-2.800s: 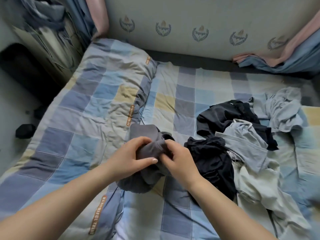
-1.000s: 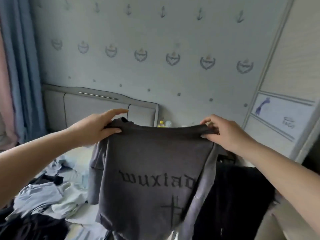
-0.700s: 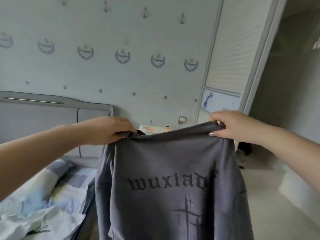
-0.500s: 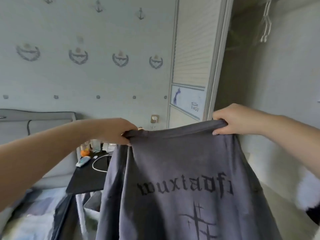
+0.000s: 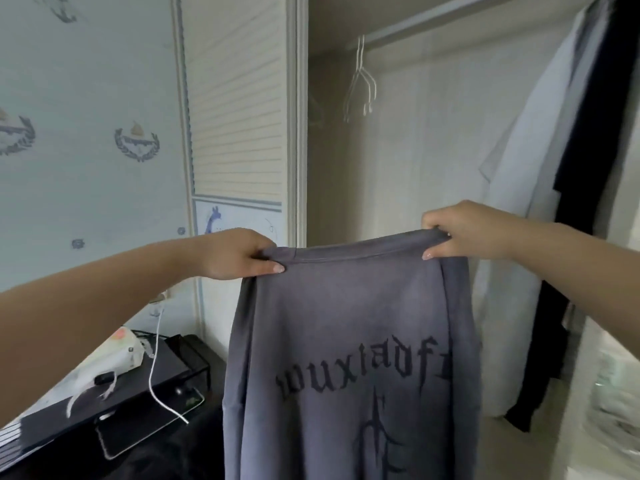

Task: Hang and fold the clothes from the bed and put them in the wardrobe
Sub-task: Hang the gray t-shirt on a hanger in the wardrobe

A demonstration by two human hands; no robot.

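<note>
A dark grey T-shirt (image 5: 346, 323) with black gothic lettering hangs spread out in front of me, facing the open wardrobe (image 5: 433, 150). My left hand (image 5: 239, 252) grips its top edge at the left corner. My right hand (image 5: 460, 230) grips the same edge at the right corner. The shirt's lower part runs out of the frame. Two empty wire hangers (image 5: 362, 84) dangle from the wardrobe rail (image 5: 433, 20), above and behind the shirt.
A white garment (image 5: 512, 220) and a dark garment (image 5: 585, 168) hang at the wardrobe's right side. The slatted sliding door (image 5: 239, 98) stands to the left. A black side table (image 5: 138, 393) with a white cable, a phone and small items sits at lower left. Folded pale cloth (image 5: 616, 403) lies lower right.
I picked the grey shirt off the bed, shook it out flat, and turned right from the bed and headboard to the open wardrobe. Both hands keep their hold on its top edge.
</note>
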